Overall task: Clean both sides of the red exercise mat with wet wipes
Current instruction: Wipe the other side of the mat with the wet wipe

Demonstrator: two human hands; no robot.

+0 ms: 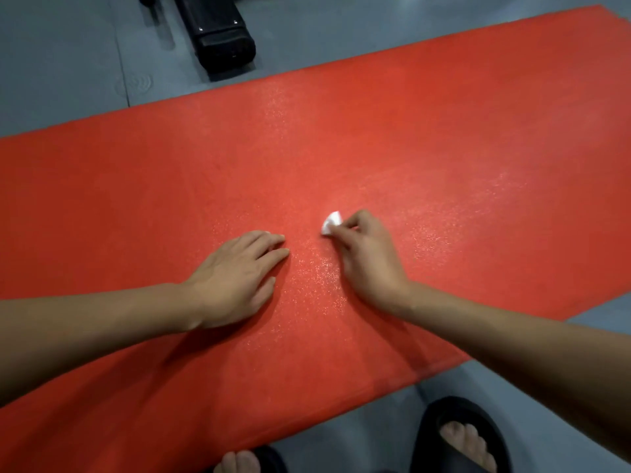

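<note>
The red exercise mat lies flat on the grey floor and crosses the view diagonally, from the lower left to the upper right. Its surface is finely textured, and a band near the middle glistens with small bright specks.

A small white wet wipe, bunched into a wad, sits on the mat near its centre. The right hand pinches the wipe between curled fingers and thumb, and the wipe touches the mat surface. The left hand rests palm down on the mat just beside the right hand, fingers straight and together, holding nothing. Both forearms are bare and reach in from the bottom corners.

At the near edge of the mat, two feet in black sandals stand on the floor. Beyond the far edge, at the top left, a black block-shaped object rests on the floor; its type cannot be determined.
</note>
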